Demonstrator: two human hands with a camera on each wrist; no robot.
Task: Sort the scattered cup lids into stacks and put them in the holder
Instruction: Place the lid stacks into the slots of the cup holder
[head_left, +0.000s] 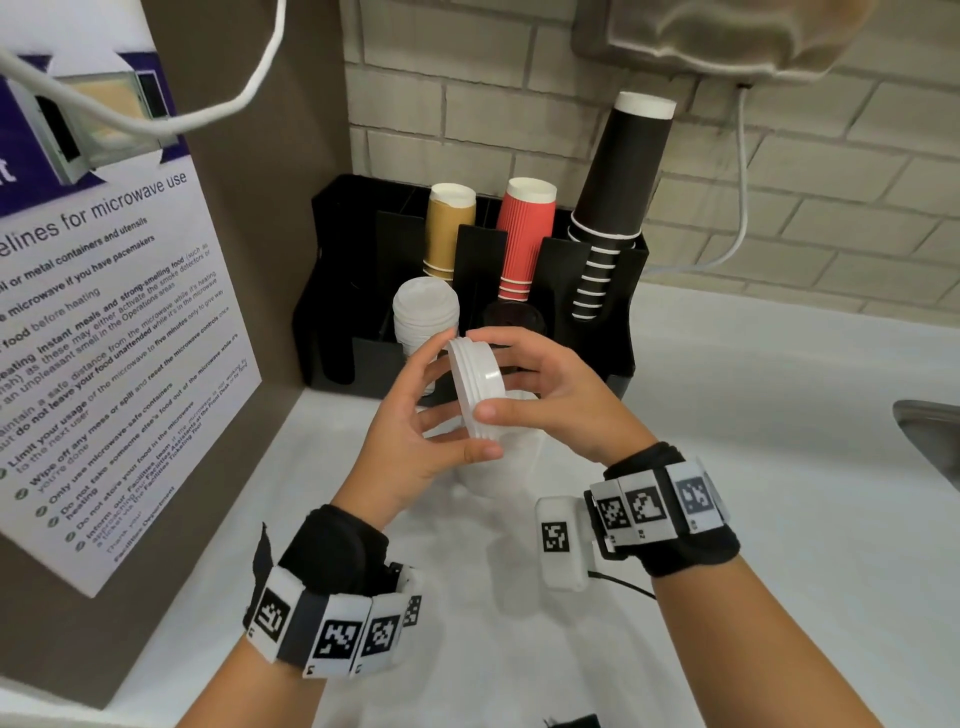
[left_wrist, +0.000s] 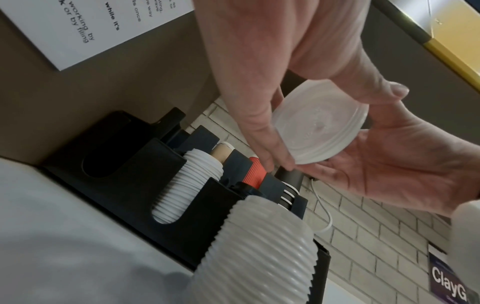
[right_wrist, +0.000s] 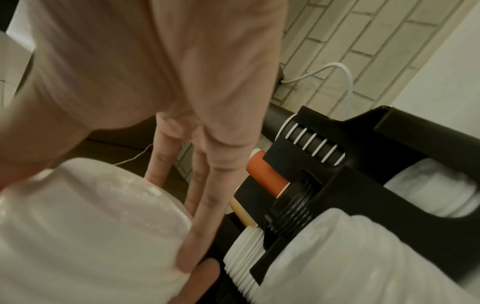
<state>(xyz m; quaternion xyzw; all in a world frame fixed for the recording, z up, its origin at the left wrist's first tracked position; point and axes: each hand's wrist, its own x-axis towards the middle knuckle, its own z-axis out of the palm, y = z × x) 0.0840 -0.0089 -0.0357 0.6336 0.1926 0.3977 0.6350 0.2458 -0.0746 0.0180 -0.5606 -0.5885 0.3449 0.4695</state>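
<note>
A short stack of translucent white lids (head_left: 475, 387) is held on edge in front of the black holder (head_left: 592, 332). My left hand (head_left: 441, 410) grips it from the left with thumb below and fingers above. My right hand (head_left: 519, 374) grips it from the right. In the left wrist view the lids (left_wrist: 319, 127) sit between both hands. A tall stack of translucent lids (head_left: 506, 457) stands on the counter under the hands. The holder's front slots carry white lids (head_left: 423, 312) and black lids (head_left: 511, 314). Blurred lids (right_wrist: 91, 226) fill the right wrist view.
Tan cups (head_left: 449, 228), red cups (head_left: 522, 234) and black cups (head_left: 618, 182) stand in the holder's back slots. A microwave notice (head_left: 104, 322) hangs on the left panel. A sink edge (head_left: 930, 431) lies at the right. A white cable (head_left: 743, 171) runs down the brick wall.
</note>
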